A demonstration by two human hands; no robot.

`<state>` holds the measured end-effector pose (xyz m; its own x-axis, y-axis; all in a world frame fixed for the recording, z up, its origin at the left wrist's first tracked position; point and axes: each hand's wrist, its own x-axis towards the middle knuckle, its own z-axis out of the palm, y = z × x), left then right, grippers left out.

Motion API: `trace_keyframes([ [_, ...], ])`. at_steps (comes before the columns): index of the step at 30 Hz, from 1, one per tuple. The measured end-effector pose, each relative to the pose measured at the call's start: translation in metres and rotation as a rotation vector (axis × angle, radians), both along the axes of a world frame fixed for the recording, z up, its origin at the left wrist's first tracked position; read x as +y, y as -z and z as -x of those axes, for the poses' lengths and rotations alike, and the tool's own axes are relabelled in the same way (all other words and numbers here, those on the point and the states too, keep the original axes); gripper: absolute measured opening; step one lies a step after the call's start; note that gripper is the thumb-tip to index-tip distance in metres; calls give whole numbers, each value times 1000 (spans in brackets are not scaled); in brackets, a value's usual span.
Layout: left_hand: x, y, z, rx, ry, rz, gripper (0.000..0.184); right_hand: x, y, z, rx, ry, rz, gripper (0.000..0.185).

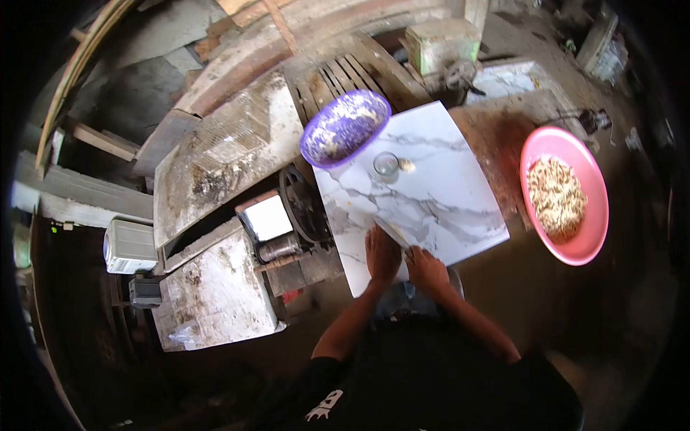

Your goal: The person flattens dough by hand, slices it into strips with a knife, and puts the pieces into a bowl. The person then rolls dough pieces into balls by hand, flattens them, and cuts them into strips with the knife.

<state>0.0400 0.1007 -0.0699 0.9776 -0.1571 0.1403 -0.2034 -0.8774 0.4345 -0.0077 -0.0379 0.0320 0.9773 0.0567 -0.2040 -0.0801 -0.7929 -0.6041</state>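
Note:
My right hand (429, 272) is closed around the handle of a knife (392, 233) near the front edge of a marble-patterned tabletop (445, 169). The blade points up and left, passing close beside my left hand (382, 254). That hand rests on the same surface with its fingers drawn together; what lies under them, if anything, is hidden. Farther back stands a clear glass (386, 166), with a small pale lump (407, 166) touching or just beside it. A purple basin (346, 129), smeared inside with pale residue, sits tilted at the far left corner.
To the right is a pink basin (602, 194) holding a heap of pale, crumbly pieces. A machine with a dark wheel (302, 205) stands close on the left. Beyond it are stained white boards (215, 287) and a white plastic container (132, 246).

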Motion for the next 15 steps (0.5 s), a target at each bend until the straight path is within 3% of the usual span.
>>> trace_keyframes([
  [3, -2, -17, -3, 128, -41, 225, 48, 2, -4, 0, -6, -5, 16, 31],
  [5, 0, -9, -1, 89, 25, 85, 47, 2, -4, 1, -9, -1, 22, 31],
  [9, -1, -16, -1, 103, 48, 58, 49, 3, 0, 4, -1, -16, 52, 30],
  [11, -1, -8, -3, -29, 126, -65, 48, 5, 3, -1, -11, -21, 75, 29],
  [13, -3, -38, 2, -29, 118, -103, 44, 5, 10, -4, -42, -35, 79, 28],
  [15, -2, -52, 1, 79, 118, 58, 44, 7, 9, -11, -59, -47, 82, 28],
])
